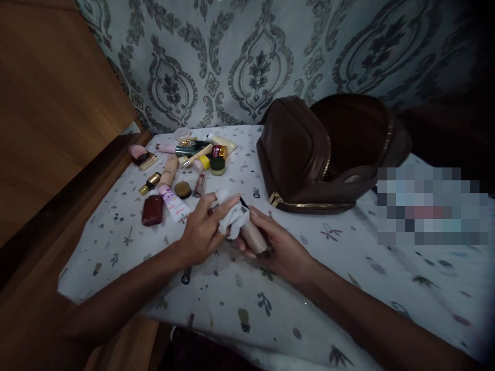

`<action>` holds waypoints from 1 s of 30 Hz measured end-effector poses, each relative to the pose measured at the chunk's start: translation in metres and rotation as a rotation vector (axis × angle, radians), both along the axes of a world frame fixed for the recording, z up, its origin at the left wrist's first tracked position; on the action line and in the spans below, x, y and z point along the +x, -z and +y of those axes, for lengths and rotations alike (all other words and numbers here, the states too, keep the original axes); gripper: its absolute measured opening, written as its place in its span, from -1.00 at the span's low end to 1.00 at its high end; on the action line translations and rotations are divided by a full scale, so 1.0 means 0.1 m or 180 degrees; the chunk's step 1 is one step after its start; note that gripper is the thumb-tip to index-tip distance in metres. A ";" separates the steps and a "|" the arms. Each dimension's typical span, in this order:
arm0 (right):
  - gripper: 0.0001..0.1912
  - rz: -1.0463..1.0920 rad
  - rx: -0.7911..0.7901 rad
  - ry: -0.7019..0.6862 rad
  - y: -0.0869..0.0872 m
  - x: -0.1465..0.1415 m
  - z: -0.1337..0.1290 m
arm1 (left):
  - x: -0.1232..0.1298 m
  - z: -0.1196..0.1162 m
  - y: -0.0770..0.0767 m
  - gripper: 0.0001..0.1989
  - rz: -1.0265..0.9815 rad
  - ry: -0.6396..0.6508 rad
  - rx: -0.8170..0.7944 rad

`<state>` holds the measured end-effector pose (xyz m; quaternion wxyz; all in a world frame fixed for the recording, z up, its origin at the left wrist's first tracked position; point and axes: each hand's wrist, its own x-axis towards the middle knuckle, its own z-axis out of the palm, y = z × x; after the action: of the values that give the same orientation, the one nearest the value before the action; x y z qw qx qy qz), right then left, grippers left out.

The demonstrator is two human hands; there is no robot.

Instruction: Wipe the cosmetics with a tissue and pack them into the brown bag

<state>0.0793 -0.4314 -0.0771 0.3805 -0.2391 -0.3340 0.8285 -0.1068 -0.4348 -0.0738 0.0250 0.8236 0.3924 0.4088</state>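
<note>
My left hand (203, 229) grips a crumpled white cloth (234, 219), pressed against the upper end of a beige bottle. That bottle (254, 238), tilted, has a dark end and rests in my right hand (284, 247), whose fingers wrap round it. Both hands are above the patterned white cloth on the table. Just beyond my left hand lie a small pink tube (199, 185), a round gold-lidded jar (183, 190), a white and purple tube (174, 203) and a dark red case (152, 210).
More cosmetics, with a green-lidded jar (217, 166) among them, lie at the back left. An open brown bag (309, 154) stands at the back right. Wooden furniture (58, 103) borders the left; a patterned curtain (216, 62) hangs behind.
</note>
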 end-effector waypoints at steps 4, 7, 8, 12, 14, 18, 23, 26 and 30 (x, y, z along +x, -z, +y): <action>-0.58 -0.0164 0.0122 -0.0178 -0.02 0.01 -0.03 | -0.02 0.04 -0.07 -0.68 -0.0499 0.0236 -0.0309; -0.58 -0.0190 0.0162 -0.0232 -0.05 0.04 -0.02 | -0.06 0.09 -0.11 -0.67 -0.0755 0.0312 -0.0696; -0.59 -0.0163 0.0170 -0.0254 -0.06 0.05 -0.02 | -0.07 0.10 -0.12 -0.65 -0.0796 0.0332 -0.0826; -0.64 -0.0055 0.0004 -0.0244 -0.11 0.07 0.00 | -0.11 0.11 -0.10 -0.62 -0.0863 0.0336 -0.1232; -0.67 -0.0016 -0.0101 -0.0099 -0.11 0.07 0.00 | -0.11 0.10 -0.10 -0.65 -0.0792 0.0245 -0.1265; -0.74 0.0082 -0.0139 0.0183 -0.07 0.02 0.01 | -0.06 0.04 -0.11 -0.73 -0.0398 -0.0046 -0.0999; -0.71 -0.0081 -0.0130 0.0381 -0.03 0.00 0.02 | 0.04 -0.04 -0.10 -0.77 0.0251 0.0147 -0.0318; -0.66 -0.0338 -0.0096 0.0433 -0.04 0.00 0.01 | 0.06 -0.06 -0.10 -0.75 0.0315 0.0236 -0.0065; -0.63 -0.0399 0.0095 0.0275 -0.04 0.00 -0.01 | 0.03 -0.05 -0.14 -0.72 -0.0114 -0.0177 -0.0331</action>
<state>0.0789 -0.4321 -0.0727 0.3978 -0.2991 -0.3588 0.7896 -0.1035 -0.4395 -0.0596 0.0634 0.8025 0.4353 0.4031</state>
